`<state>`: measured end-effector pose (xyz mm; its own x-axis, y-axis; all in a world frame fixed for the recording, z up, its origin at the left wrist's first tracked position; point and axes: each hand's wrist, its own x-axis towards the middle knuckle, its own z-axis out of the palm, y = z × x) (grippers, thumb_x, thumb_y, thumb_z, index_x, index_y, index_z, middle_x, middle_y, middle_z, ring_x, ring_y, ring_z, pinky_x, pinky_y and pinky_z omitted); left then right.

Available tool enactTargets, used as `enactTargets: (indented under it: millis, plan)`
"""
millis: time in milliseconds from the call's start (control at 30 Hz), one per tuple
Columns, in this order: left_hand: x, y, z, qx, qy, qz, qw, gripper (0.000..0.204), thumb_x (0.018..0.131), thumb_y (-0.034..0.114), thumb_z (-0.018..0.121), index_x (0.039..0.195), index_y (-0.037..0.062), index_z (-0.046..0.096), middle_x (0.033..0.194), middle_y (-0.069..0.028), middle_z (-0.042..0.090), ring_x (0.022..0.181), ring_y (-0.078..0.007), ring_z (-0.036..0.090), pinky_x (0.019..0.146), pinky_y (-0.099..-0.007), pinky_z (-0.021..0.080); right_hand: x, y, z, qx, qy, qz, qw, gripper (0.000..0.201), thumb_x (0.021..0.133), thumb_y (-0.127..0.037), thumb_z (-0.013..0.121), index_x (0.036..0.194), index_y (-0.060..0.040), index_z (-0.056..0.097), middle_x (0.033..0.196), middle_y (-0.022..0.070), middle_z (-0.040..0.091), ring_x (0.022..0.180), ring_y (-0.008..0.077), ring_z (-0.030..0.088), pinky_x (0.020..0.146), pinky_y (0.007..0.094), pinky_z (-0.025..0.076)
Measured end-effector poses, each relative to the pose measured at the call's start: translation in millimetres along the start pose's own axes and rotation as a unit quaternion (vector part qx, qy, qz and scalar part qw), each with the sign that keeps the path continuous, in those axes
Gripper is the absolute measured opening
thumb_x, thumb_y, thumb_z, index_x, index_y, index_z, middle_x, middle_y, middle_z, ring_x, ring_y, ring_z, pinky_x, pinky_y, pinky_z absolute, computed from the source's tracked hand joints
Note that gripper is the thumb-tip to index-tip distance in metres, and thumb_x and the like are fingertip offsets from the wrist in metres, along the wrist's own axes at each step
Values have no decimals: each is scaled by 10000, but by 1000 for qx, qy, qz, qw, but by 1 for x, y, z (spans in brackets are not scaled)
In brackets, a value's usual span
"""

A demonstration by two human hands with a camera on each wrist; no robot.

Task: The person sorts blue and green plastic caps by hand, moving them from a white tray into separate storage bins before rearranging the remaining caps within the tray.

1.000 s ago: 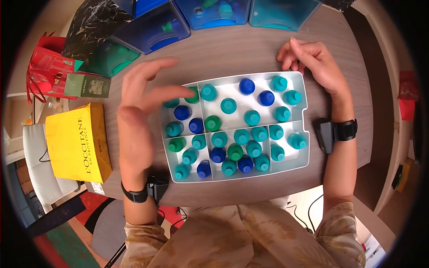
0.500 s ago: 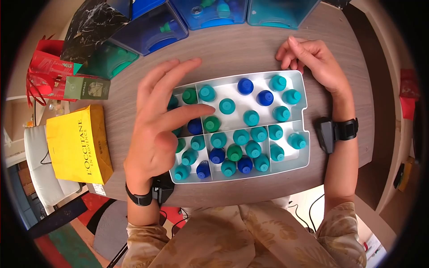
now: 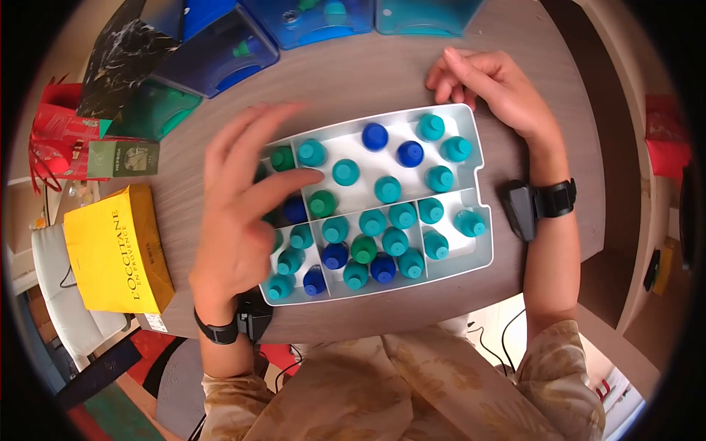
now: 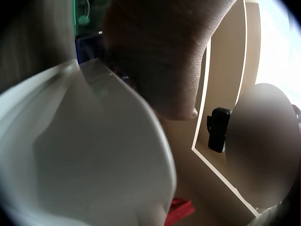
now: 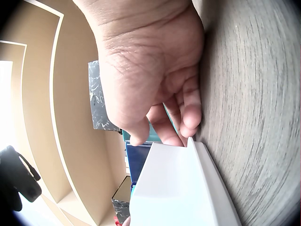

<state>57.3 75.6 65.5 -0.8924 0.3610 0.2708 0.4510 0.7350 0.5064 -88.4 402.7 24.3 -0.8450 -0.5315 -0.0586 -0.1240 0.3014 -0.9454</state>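
In the head view a white divided tray (image 3: 482, 250) holds several teal, blue and green bottles, all with their caps up. My left hand (image 3: 246, 198) hovers over its left part, fingers spread and index finger extended near a green bottle (image 3: 322, 203); it holds nothing and hides some bottles. Beyond the tray's far right corner, my right hand (image 3: 493, 84) rests on the table with loosely bent fingers, empty. The right wrist view has that hand (image 5: 150, 80) close to the white tray wall (image 5: 164, 188). The left wrist view shows the tray's outer wall (image 4: 103, 155) beside the hand (image 4: 155, 56).
Translucent bins, one blue (image 3: 316, 22) and one teal (image 3: 423, 18), stand along the table's far edge with a few pieces inside. At the left are a yellow package (image 3: 118, 250), a small green box (image 3: 123, 159) and a red bag (image 3: 62, 140).
My left hand has moved right, from the tray's left edge to over its left compartments. The head view has shifted, so tray and table appear further left. My right hand stays beside the tray.
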Motion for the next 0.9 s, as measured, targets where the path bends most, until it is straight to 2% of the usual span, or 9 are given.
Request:
enactTargets:
  millis: [133, 333, 367, 433, 467, 500, 600, 833, 900]
  plan:
    - [1, -7, -7, 15, 56, 6, 998, 1103, 1006, 817, -6, 1007, 76, 811, 1466, -174, 625, 1416, -375, 491, 1223, -502, 280, -1, 1, 1, -4, 8, 0, 1000, 625, 1037, -603, 620, 810, -48, 799, 766, -24, 708, 691, 64, 537, 660, 221, 461]
    - [-12, -72, -12, -122, 216, -147, 957, 1101, 1006, 817, -29, 1189, 61, 750, 1281, -102, 695, 1094, -204, 587, 1026, -363, 395, 2, 9, 2, -8, 25, -9, 1000, 639, 1001, -648, 648, 808, -62, 815, 751, -8, 724, 665, 61, 548, 643, 217, 470]
    - [-12, -80, -14, -168, 226, -182, 942, 1022, 1048, 789, 62, 1193, 31, 732, 1165, -53, 693, 808, -129, 514, 781, -280, 396, 1, 9, 1, -20, 19, -8, 1000, 633, 1032, -617, 613, 813, -57, 809, 793, -7, 732, 686, 60, 566, 647, 217, 472]
    - [-10, -91, -9, -244, 232, -266, 903, 937, 1076, 754, 149, 1178, 30, 735, 1086, -35, 686, 714, -93, 456, 668, -250, 347, 1, 9, 0, -45, 6, -7, 999, 629, 1093, -556, 544, 822, -47, 797, 877, -6, 748, 729, 57, 602, 657, 217, 474]
    - [-9, -93, -6, -282, 234, -307, 878, 896, 1090, 737, 192, 1171, 30, 736, 1047, -26, 682, 668, -76, 426, 612, -235, 323, 1, 9, 0, -35, 13, -10, 999, 630, 1061, -589, 580, 818, -52, 805, 834, -6, 741, 706, 58, 586, 650, 217, 473]
    - [-9, -95, -2, -288, 206, -292, 888, 781, 1124, 658, 280, 1165, 25, 736, 1001, -23, 684, 601, -43, 374, 530, -211, 251, 2, 9, 2, -25, 19, -13, 999, 635, 1028, -622, 616, 814, -57, 812, 791, -7, 734, 683, 59, 570, 643, 218, 473]
    - [-3, -90, -4, -168, 145, -317, 922, 756, 1139, 617, 285, 1152, 16, 741, 970, -13, 682, 594, -39, 375, 536, -222, 272, 2, 9, 1, -33, 10, -11, 999, 632, 1058, -594, 581, 815, -54, 804, 836, -5, 744, 712, 59, 591, 645, 218, 471]
    - [-5, -93, -5, -165, 133, -307, 928, 729, 1143, 590, 318, 1129, 7, 756, 941, 3, 674, 572, -37, 363, 526, -220, 256, 1, 5, 0, -38, -4, -14, 999, 634, 1100, -546, 533, 803, -49, 792, 935, 3, 758, 746, 62, 599, 668, 217, 460]
    - [-5, -95, -4, -176, 132, -309, 925, 733, 1143, 590, 318, 1127, 4, 758, 937, 6, 674, 570, -37, 364, 521, -225, 256, 0, 3, -3, -11, -9, 16, 1000, 570, 1116, -483, 534, 906, -28, 807, 935, 27, 775, 737, 75, 646, 674, 212, 493]
